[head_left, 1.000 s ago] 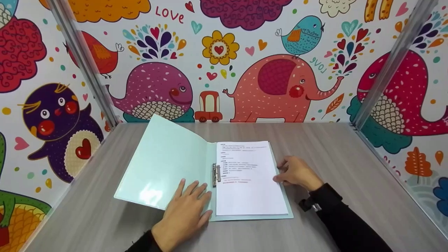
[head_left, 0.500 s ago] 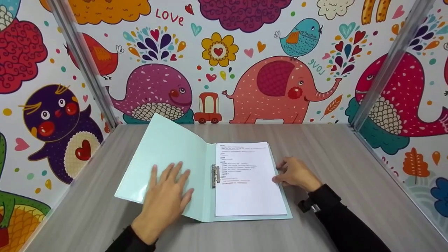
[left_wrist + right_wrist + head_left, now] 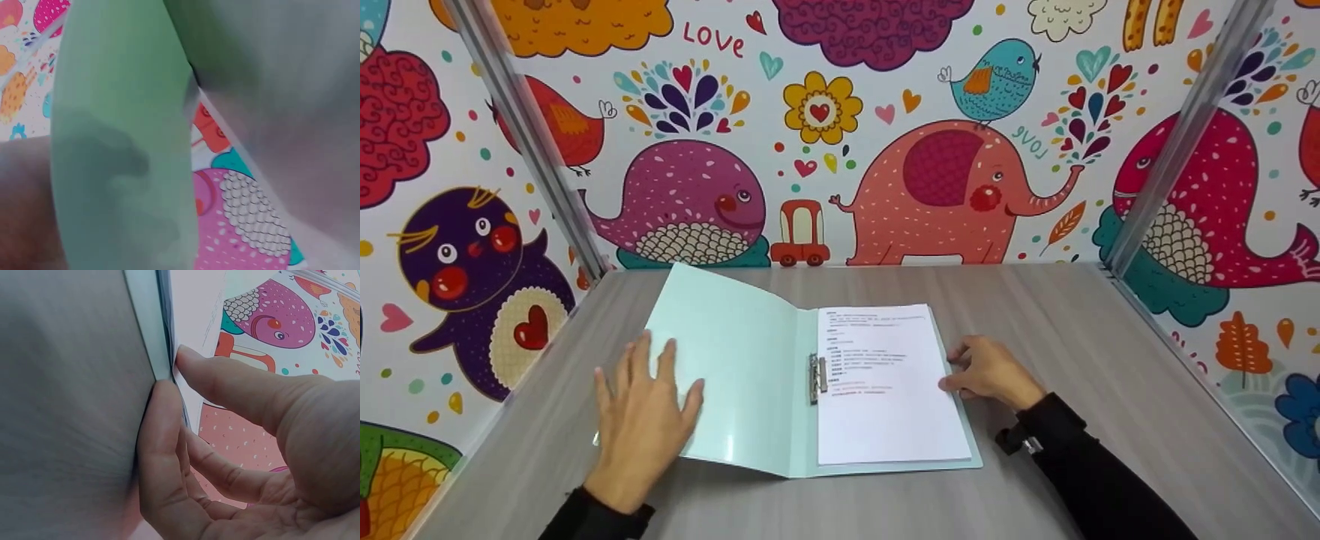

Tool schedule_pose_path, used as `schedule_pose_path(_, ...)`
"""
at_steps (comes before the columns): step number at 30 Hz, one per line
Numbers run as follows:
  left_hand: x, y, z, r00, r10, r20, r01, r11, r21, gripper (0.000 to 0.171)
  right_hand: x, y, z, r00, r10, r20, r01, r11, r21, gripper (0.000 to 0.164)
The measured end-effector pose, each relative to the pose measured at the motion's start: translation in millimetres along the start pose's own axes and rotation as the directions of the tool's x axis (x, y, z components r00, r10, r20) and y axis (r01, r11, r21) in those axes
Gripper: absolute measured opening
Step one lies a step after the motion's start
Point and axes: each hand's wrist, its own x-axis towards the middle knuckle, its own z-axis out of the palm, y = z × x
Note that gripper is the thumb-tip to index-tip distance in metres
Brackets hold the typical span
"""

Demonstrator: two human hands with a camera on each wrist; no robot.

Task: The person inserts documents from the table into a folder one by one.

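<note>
A pale green clip folder [image 3: 742,375] lies spread on the table in the head view, its left cover tilted up off the surface. White printed sheets [image 3: 892,427] lie on the right side, beside a metal lever clip [image 3: 814,379] at the spine. My left hand [image 3: 641,427] rests on the left cover with straight, spread fingers. Seen edge-on in the left wrist view, the cover [image 3: 124,101] stands out from the table. My right hand [image 3: 994,371] pinches the folder's right edge, thumb on the sheets [image 3: 191,304] and a bent finger against the backing board [image 3: 145,315].
The grey wood-grain table [image 3: 1035,307] runs back to a wall [image 3: 915,45] printed with cartoon animals. Metal corner posts [image 3: 536,150] stand at the back left and right. The side walls carry similar prints.
My left hand has slid left across the cover, from near the spine toward its outer edge. The cover has sunk lower and flatter. The right hand keeps its pinch in place.
</note>
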Motion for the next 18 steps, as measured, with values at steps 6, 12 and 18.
schedule_pose_path(6,4.9,-18.4,-1.4,0.986,-0.133,0.105,0.147,0.979,-0.138,0.092,1,0,0,1.000,0.005,-0.003,-0.005,1.000,-0.002,0.051)
schedule_pose_path(12,9.6,-37.3,-3.0,0.951,-0.227,0.212,0.280,0.920,-0.273,0.095,1,2,1,1.000,0.011,-0.005,-0.011,1.000,-0.003,0.050)
schedule_pose_path(18,9.8,-63.9,-10.7,0.924,-0.257,0.282,0.364,0.817,-0.448,0.079,2,1,1,1.000,0.012,-0.013,-0.012,1.000,-0.008,0.050)
